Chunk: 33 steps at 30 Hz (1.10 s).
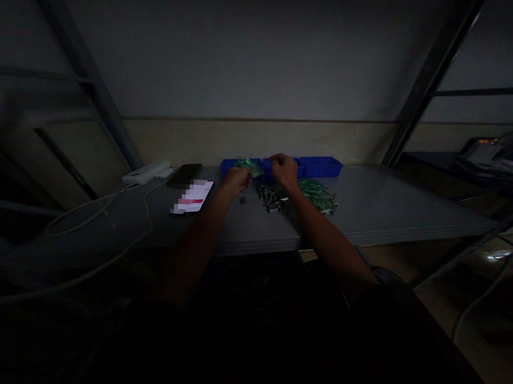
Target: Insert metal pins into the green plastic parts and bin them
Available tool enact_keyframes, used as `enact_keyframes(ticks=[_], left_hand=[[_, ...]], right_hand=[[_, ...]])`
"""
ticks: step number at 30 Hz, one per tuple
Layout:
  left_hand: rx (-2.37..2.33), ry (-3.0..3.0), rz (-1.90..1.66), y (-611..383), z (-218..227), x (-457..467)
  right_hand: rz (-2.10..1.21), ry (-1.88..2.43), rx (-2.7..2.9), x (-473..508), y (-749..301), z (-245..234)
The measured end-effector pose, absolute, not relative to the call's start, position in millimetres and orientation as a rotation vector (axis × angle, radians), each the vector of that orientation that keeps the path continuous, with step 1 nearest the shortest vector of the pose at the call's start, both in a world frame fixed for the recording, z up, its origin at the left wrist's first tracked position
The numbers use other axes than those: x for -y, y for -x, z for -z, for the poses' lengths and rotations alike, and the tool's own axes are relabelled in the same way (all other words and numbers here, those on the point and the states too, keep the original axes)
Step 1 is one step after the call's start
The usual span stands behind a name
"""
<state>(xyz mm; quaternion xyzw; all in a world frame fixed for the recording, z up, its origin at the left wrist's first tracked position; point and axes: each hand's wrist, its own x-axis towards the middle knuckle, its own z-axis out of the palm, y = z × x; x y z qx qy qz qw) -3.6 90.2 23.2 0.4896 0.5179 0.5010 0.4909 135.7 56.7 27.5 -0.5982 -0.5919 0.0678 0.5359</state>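
Observation:
The scene is dim. My left hand (237, 180) is curled closed near the left blue tray (230, 165), which holds green pieces (250, 166). My right hand (284, 171) is closed in a pinch just in front of the middle blue tray, fingers bent over something too small to make out. Below my right hand lies a heap of small dark metal parts (272, 198), and to its right a pile of green pieces (319, 194). One small dark part (242, 200) lies alone beneath my left hand.
A third blue tray (322, 166) stands at the right of the row. A lit phone (193, 197), a dark phone (184, 175) and a white charger (147, 172) with cable (109, 207) lie at the left. Metal frame struts rise on both sides.

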Motion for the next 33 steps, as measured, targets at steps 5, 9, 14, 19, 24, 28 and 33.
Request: enact_keyframes(ticks=[5,9,14,19,24,28,33], left_hand=[[-1.148,-1.082,-1.296,2,-25,-90],[-0.941,-1.075,-1.407,2,-22,-100],[-0.755,-1.023,-1.4,10,-17,-122],[-0.747,-1.049,-1.322,17,-17,-125],[-0.74,-1.087,-1.279,22,-20,-116],[-0.78,-1.141,-1.242,24,-20,-112],[-0.899,-1.24,-1.199,26,-23,-110]], right_hand=[[-0.151,1.473,1.322,-55,-137,-29],[-0.153,1.489,1.307,-54,-137,-30],[-0.123,1.54,1.332,-52,-139,-30],[-0.158,1.565,1.393,-59,-143,-29],[-0.244,1.634,1.517,-64,-140,-25],[-0.266,1.706,1.58,-63,-137,-21],[-0.21,1.805,1.632,-66,-147,-22]])
